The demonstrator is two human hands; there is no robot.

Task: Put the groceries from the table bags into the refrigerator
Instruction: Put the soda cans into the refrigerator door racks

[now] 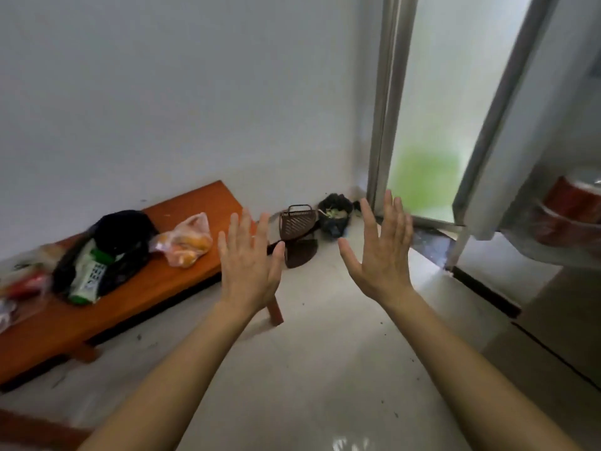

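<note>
My left hand (248, 258) and my right hand (383, 252) are raised in front of me over the floor, fingers straight and spread, holding nothing. To the left stands a low orange table (136, 297). On it lie a black bag (113, 242) with a green and white packet (87, 278) sticking out, a clear bag of orange fruit (185, 244), and more clear bags with red items (22, 284) at the far left. At the right edge the refrigerator (559, 177) stands with its door open and red containers (572, 213) inside.
A brown dustpan and basket (297, 232) and a black rubbish bag (335, 213) sit in the corner by the wall. A frosted glass door (432, 125) in a metal frame stands behind. The pale floor (309, 369) lies between table and refrigerator.
</note>
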